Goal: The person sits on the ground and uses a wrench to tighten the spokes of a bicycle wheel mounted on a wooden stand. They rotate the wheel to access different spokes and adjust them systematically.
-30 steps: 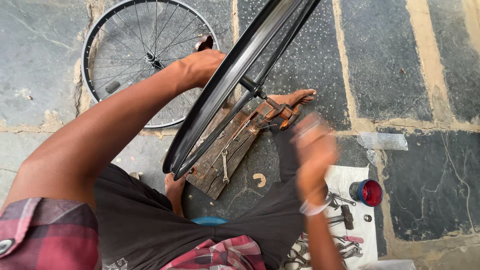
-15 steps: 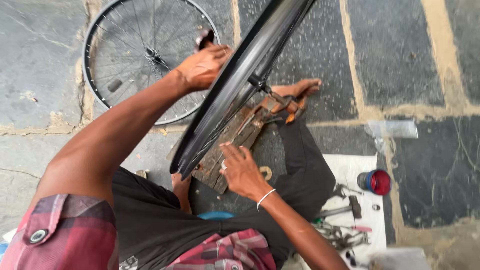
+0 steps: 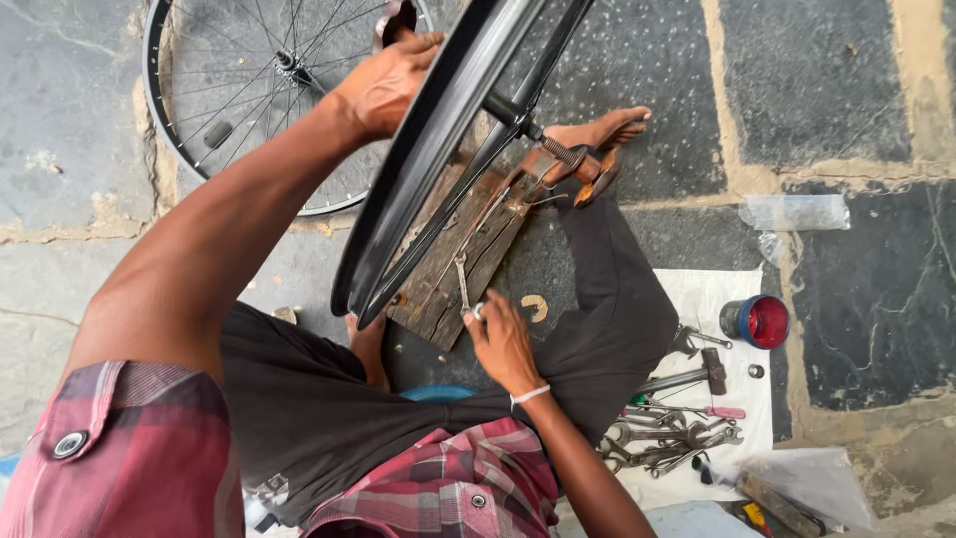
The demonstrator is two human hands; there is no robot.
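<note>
Stone-slab floor [image 3: 827, 90], dark tiles with pale joints. Left hand [image 3: 383, 85] grip clamped on black wheel rim [image 3: 428, 149], held upright on edge over wooden board [image 3: 468, 254]; unchanged from half a second ago. Right hand [image 3: 503, 344] has slid down to the board's near end, fingers pinched on a small metal piece beside a spanner [image 3: 461, 284]. Second spoked wheel [image 3: 254, 100] lies flat behind. Red-capped tin [image 3: 757, 321] and tools [image 3: 667, 438] on white cloth [image 3: 712, 299], unmoved.
</note>
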